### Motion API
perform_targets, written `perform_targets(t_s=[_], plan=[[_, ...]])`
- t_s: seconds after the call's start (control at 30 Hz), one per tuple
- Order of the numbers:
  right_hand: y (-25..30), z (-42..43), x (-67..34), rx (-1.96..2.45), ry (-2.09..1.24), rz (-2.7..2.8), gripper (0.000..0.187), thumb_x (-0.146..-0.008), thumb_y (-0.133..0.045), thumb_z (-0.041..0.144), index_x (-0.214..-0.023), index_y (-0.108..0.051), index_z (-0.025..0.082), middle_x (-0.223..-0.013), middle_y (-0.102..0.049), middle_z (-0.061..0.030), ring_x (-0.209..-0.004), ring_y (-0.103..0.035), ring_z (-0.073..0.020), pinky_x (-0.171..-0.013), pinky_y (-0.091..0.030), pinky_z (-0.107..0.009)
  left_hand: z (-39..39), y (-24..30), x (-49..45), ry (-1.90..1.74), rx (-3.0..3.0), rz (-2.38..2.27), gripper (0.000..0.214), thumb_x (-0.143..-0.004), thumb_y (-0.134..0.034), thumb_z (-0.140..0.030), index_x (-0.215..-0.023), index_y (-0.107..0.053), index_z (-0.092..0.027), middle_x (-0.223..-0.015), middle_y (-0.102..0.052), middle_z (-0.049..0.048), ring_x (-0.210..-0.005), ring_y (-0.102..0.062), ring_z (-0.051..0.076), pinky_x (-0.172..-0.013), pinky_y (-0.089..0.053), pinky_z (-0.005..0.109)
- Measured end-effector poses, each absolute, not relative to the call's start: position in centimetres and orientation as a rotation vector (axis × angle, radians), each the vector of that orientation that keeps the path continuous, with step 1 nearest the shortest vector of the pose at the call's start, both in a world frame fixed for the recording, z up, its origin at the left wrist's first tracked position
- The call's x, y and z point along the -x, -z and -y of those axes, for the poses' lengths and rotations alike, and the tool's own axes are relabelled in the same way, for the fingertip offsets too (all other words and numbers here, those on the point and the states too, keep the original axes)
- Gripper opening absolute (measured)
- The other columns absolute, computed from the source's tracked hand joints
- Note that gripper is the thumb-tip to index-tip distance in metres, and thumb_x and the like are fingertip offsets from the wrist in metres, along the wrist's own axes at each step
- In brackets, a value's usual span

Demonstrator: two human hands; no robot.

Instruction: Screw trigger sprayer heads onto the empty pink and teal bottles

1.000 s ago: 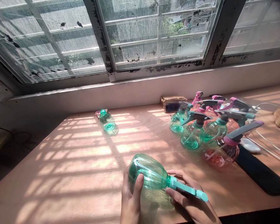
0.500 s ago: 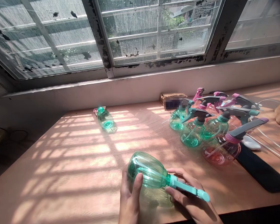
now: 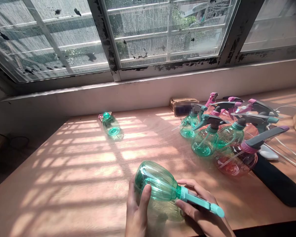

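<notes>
I hold a green see-through spray bottle (image 3: 156, 183) on its side just above the wooden table (image 3: 84, 171), near the front edge. My left hand (image 3: 137, 210) wraps round the bottle's body, thumb on top. My right hand (image 3: 201, 210) grips its teal spray head (image 3: 199, 202), which points right. A second green bottle (image 3: 110, 125) without a spray head lies on the table at the back left, beside a small pink piece.
Several green and pink spray bottles (image 3: 227, 135) with their heads on stand clustered at the right. Behind them sits a small brown box (image 3: 184, 106). A black pad (image 3: 276, 181), a white mouse (image 3: 268, 152) and white cables lie at the far right. A grimy window runs along the back.
The view has drifted slightly; both hands and the held bottle stay almost where they were, the spray head shifting a little to the right.
</notes>
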State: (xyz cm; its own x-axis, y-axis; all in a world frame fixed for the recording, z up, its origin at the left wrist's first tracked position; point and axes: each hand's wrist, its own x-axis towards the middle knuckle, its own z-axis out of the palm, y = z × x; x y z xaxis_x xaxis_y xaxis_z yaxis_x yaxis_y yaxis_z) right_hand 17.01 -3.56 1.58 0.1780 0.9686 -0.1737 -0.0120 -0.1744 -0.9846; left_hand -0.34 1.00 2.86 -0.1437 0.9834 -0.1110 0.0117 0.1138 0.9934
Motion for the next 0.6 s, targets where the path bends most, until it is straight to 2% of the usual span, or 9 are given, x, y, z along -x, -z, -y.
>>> perform_targets(t_s=[0.13,0.37,0.6], plan=[[-1.5,3.4,-17.1,1.398,-1.220,0.992,0.032,-0.084,-0.081,0.047,-0.111,-0.077,0.029,-0.092,-0.083,-0.0016,-0.086,-0.076,-0.0262,-0.071,-0.057,-0.028,-1.0,-2.8,0.4,-1.218,-1.086,-1.378,0.052,-0.092,-0.069,-0.058,-0.132,-0.067,-0.026,-0.130,-0.075,0.0060,-0.130,-0.065,0.033,-0.105,-0.053,0.036],[-0.8,3.6,-17.5,1.374,-1.284,0.961,0.035,-0.086,-0.082,0.052,-0.114,-0.076,0.031,-0.108,-0.081,-0.0014,-0.096,-0.075,-0.0251,-0.078,-0.059,-0.025,-1.0,-2.9,0.4,-1.236,-1.085,-1.373,0.049,-0.091,-0.070,-0.058,-0.128,-0.069,-0.026,-0.126,-0.076,0.0056,-0.126,-0.066,0.033,-0.105,-0.051,0.036],[-0.2,3.3,-17.2,1.331,-1.239,0.944,0.037,-0.083,-0.085,0.051,-0.112,-0.078,0.030,-0.085,-0.075,0.0016,-0.073,-0.067,-0.0192,-0.069,-0.058,-0.025,-0.8,-2.9,0.3,-1.240,-1.074,-1.329,0.052,-0.093,-0.069,-0.056,-0.135,-0.065,-0.025,-0.126,-0.076,0.0061,-0.128,-0.065,0.032,-0.108,-0.048,0.038]])
